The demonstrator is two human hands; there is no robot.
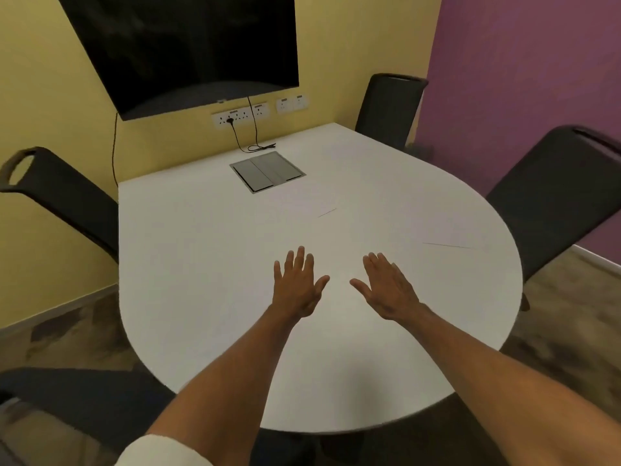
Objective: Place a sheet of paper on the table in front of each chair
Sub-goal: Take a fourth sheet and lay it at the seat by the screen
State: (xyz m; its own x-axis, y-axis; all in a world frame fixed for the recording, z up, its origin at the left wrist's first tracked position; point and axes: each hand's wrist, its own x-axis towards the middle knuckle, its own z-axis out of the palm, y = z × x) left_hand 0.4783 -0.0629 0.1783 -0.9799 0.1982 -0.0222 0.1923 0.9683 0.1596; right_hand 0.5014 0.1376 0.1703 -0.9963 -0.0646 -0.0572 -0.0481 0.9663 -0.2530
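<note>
Both my hands hover palm-down over the middle of the white round-ended table [208, 264], holding nothing. My left hand [297, 284] and my right hand [386, 287] have their fingers spread. White sheets are hard to tell from the tabletop. A thin dark edge marks one sheet of paper [336, 200] toward the far chair [389, 109]. Another edge marks a second sheet [452, 232] in front of the right chair [554, 196]. A chair [64, 200] stands at the left, and another chair [77, 401] at the near left.
A grey cable hatch [267, 171] is set into the table near the wall. A black screen [188, 48] hangs above wall sockets [240, 116], with cables dropping to the table. Yellow wall at the back, purple wall at the right.
</note>
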